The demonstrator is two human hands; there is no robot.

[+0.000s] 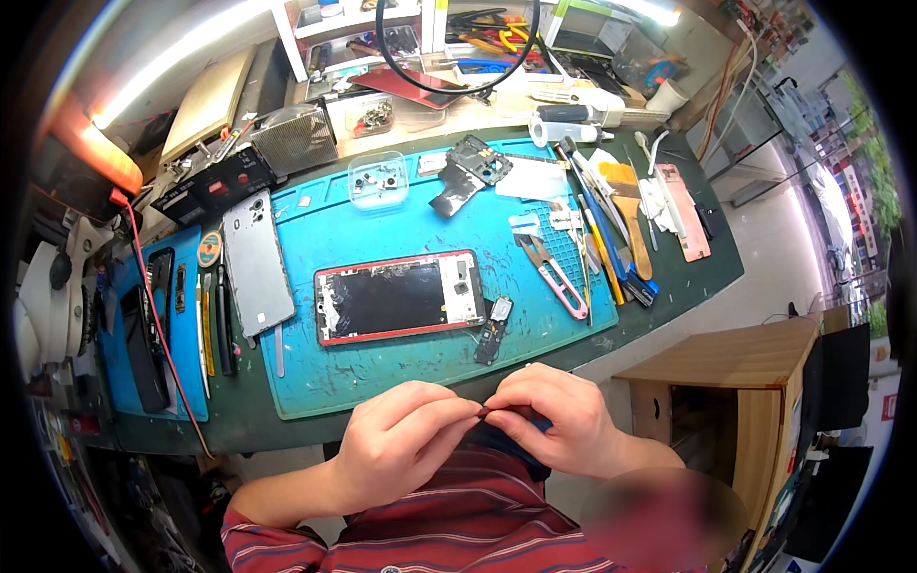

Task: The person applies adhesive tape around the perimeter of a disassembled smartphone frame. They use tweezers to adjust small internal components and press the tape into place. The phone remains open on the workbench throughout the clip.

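Note:
My left hand (406, 439) and my right hand (554, 420) meet in front of the bench's near edge, both closed in a pinch. Between their fingertips is a small dark piece (483, 412), too small to tell its kind. Beyond them, an opened phone (396, 296) with a red frame lies on the blue work mat (334, 387). Its dark panel covers most of it, and bare whitish parts show at both ends. Right of the phone, closest to my hands, rests a dark phone module (493, 331) with a metallic top.
Pink-handled snips (554, 277), a wooden-handled brush (630, 218) and several pens and tools lie to the right. A grey phone back (258, 263) is at left. Farther back are a clear plastic box (377, 180) and a dark phone part (473, 172). A cardboard box (716, 358) stands beside the bench.

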